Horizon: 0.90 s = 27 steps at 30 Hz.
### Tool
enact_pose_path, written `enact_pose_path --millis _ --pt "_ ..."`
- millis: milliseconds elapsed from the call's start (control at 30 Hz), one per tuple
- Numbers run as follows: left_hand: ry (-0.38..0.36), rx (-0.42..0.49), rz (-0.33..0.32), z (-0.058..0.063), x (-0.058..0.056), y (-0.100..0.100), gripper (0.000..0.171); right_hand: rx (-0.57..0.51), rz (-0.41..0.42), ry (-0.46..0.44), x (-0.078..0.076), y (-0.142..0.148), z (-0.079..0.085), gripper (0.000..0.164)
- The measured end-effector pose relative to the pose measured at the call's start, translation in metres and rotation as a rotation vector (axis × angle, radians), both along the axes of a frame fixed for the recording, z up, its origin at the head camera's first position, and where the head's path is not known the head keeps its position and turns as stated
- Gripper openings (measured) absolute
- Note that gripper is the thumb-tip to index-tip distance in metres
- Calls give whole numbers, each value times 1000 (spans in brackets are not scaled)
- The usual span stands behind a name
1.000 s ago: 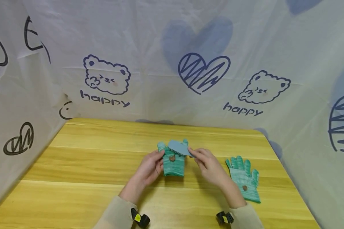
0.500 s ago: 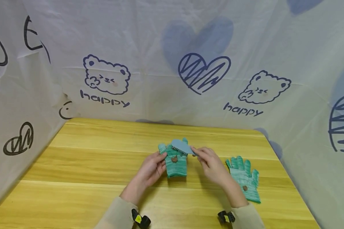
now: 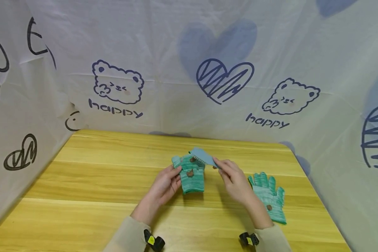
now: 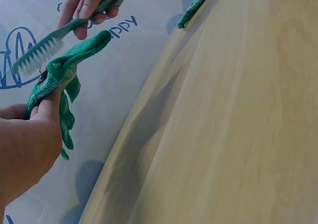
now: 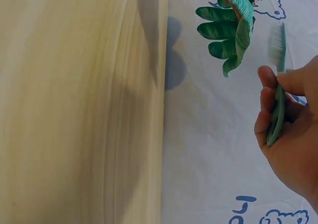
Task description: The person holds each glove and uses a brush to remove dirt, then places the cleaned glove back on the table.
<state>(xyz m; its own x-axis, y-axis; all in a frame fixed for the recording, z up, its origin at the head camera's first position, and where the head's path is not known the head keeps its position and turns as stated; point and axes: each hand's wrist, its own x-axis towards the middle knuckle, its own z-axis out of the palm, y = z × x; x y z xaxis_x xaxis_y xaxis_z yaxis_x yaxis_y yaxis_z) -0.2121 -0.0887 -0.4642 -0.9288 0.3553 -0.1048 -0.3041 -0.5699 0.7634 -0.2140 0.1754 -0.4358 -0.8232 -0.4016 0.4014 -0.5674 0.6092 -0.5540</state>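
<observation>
My left hand (image 3: 165,185) pinches a green knit glove (image 3: 193,182) by its left side and holds it up above the table. Two brown spots mark the glove's face, one mid-palm and one near the fingers. A blue-grey brush (image 3: 203,156) with pale bristles is gripped by its handle in my right hand (image 3: 234,180). Its bristles face the upper part of the glove; in the right wrist view a gap shows between the brush (image 5: 281,50) and the glove (image 5: 236,33). The glove's fingers hang down in the left wrist view.
A second green glove (image 3: 267,196) with a brown spot lies flat at the right of the wooden table (image 3: 97,182). Behind the table hangs a white cloth (image 3: 170,98) with drawn bears and hearts.
The brush has risen and shifted slightly right, uncovering the upper brown spot on the glove. The held glove moved a little right, then slightly back left. The second glove stays put.
</observation>
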Motion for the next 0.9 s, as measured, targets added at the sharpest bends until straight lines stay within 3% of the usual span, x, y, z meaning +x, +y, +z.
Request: enact_pose_path --millis 167,500,900 --pt "9 6 -10 1 0 -1 45 -9 -5 34 0 -2 -2 48" --pt "15 12 -20 -2 0 0 45 38 33 -42 0 -10 -10 48" --pt "14 28 -23 -2 1 1 48 26 -19 -12 -1 -7 -8 47"
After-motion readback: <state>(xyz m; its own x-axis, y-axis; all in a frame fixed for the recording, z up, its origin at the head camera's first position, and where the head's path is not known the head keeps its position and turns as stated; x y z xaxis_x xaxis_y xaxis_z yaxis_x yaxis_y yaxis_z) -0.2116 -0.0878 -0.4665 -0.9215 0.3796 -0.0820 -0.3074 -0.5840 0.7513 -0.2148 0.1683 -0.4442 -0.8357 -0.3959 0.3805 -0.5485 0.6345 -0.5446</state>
